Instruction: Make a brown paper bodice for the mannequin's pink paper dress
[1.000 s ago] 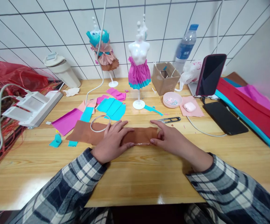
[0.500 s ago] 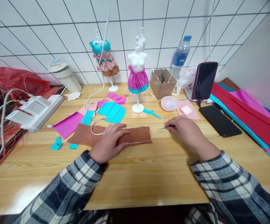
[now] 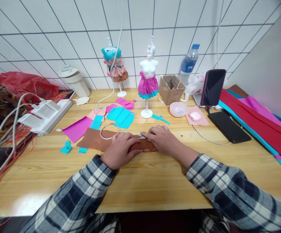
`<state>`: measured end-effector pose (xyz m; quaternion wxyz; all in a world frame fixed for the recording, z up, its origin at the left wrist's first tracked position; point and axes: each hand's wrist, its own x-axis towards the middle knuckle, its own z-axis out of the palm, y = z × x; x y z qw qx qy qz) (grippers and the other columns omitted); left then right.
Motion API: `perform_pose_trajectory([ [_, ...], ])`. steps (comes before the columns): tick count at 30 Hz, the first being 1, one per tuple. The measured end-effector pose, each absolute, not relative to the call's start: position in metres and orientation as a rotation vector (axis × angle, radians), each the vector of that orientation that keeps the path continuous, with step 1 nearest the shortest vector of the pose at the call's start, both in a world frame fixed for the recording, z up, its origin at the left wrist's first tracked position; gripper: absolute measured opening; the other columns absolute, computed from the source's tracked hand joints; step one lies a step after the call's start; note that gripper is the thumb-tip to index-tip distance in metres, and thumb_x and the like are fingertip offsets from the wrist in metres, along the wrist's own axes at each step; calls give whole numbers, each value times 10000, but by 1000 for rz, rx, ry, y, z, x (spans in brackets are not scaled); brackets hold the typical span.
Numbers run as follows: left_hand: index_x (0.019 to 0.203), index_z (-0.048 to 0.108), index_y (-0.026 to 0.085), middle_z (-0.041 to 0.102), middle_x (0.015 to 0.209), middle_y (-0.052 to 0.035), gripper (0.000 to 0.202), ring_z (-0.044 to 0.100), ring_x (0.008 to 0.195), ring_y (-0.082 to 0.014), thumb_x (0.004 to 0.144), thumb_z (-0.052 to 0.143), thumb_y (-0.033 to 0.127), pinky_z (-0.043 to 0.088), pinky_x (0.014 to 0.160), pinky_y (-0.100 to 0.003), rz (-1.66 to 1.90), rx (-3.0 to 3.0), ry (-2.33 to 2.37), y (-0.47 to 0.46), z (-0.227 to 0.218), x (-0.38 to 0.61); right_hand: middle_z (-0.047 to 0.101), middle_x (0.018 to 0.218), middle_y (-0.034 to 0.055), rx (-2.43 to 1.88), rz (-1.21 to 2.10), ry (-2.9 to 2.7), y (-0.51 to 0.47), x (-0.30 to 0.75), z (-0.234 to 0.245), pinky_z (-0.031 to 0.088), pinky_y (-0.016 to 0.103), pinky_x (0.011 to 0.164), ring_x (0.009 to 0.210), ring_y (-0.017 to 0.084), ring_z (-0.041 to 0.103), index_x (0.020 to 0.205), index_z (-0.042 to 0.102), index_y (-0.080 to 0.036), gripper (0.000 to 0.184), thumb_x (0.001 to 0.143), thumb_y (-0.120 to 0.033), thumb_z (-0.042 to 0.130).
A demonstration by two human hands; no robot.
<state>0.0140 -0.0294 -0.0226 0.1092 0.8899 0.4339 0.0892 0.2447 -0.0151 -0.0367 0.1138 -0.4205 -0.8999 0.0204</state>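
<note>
A long strip of brown crepe paper (image 3: 94, 139) lies across the table in front of me. My left hand (image 3: 121, 149) rests on its middle, fingers spread and pressing it down. Over the strip's right end, my right hand (image 3: 161, 139) is closed on a thin, pointed metal tool (image 3: 141, 137), whose silver tip points left toward my left fingers. The tool's handle is hidden in my grip. Left of my left hand, a loop of white cable (image 3: 101, 131) lies on the strip. Behind it stands a white mannequin (image 3: 149, 68) in a magenta and turquoise paper skirt (image 3: 148, 85).
Turquoise paper pieces (image 3: 120, 117) and a magenta sheet (image 3: 77, 128) lie behind the strip. A second dressed mannequin (image 3: 116, 69), a cardboard box (image 3: 171, 92) and a pink bowl (image 3: 178, 110) stand farther back. A power strip (image 3: 47, 116) sits left; a black phone (image 3: 229, 127) lies right.
My right hand has moved left with the metal tool, from bare table onto the brown strip's right end. My left hand stays on the strip. The view has shifted slightly.
</note>
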Motion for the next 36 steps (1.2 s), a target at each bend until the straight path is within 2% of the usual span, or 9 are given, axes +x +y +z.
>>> perform_pose_trajectory([
  [5, 1161, 605, 273, 660, 1087, -39, 317, 584, 1052, -236, 873, 614, 404, 285, 1004, -506, 368, 2584, 1222, -27, -21, 9, 590, 1263, 108, -1248, 253, -2455, -20, 257, -35, 362, 439, 959, 1171, 261, 481, 1337, 556, -271, 369, 988, -277, 435],
  [7, 1139, 617, 257, 665, 1087, -46, 316, 591, 1043, -230, 868, 621, 419, 317, 993, -473, 423, 2595, 1156, -27, -16, 2, 632, 1166, 95, -1170, 358, -2342, -24, 268, -30, 410, 397, 931, 1104, 226, 530, 1272, 602, -251, 330, 987, -282, 438],
  [10, 1057, 655, 229, 664, 1065, -66, 313, 590, 1019, -233, 837, 655, 452, 395, 916, -409, 457, 2643, 1028, -28, -7, -10, 662, 927, 63, -1010, 448, -2409, -33, 282, -22, 455, 334, 814, 910, 196, 571, 999, 714, -223, 204, 936, -328, 550],
  [12, 1012, 671, 219, 671, 1037, -70, 313, 592, 1000, -239, 823, 668, 468, 422, 881, -393, 406, 2688, 974, -28, -4, -17, 660, 913, 59, -978, 464, -2517, -38, 287, -20, 456, 323, 777, 890, 197, 567, 943, 718, -216, 167, 899, -334, 609],
  [15, 959, 690, 224, 689, 962, -60, 226, 610, 951, -229, 870, 618, 418, 449, 856, -379, 250, 2733, 956, -28, -4, -23, 673, 957, 63, -1002, 442, -2629, -40, 288, -21, 460, 328, 776, 907, 206, 581, 985, 713, -209, 179, 899, -326, 607],
  [19, 941, 699, 243, 705, 937, -41, 197, 635, 902, -200, 924, 509, 288, 474, 822, -351, 145, 2750, 991, -30, -4, -26, 697, 969, 66, -1005, 386, -2685, -38, 285, -24, 470, 318, 755, 876, 192, 619, 1005, 724, -208, 240, 949, -262, 497],
  [26, 981, 670, 220, 705, 951, -62, 210, 645, 903, -241, 857, 577, 364, 483, 797, -393, 88, 2825, 1062, -36, 3, -23, 708, 958, 58, -1062, 507, -2606, -35, 287, -26, 485, 310, 753, 864, 186, 646, 997, 728, -212, 264, 934, -216, 471],
  [32, 941, 680, 221, 710, 904, -50, 203, 653, 864, -206, 892, 483, 222, 484, 820, -377, 232, 2834, 1050, -32, -4, -22, 698, 961, 61, -1117, 627, -2544, -34, 289, -25, 476, 313, 756, 863, 192, 636, 1070, 692, -216, 230, 901, -263, 542],
  [36, 916, 686, 209, 714, 896, -54, 208, 657, 853, -204, 898, 479, 220, 493, 802, -365, 242, 2824, 1035, -30, -5, -22, 669, 1096, 54, -1172, 526, -2534, -38, 285, -22, 470, 314, 762, 941, 207, 619, 1164, 645, -258, 317, 858, -341, 633],
])
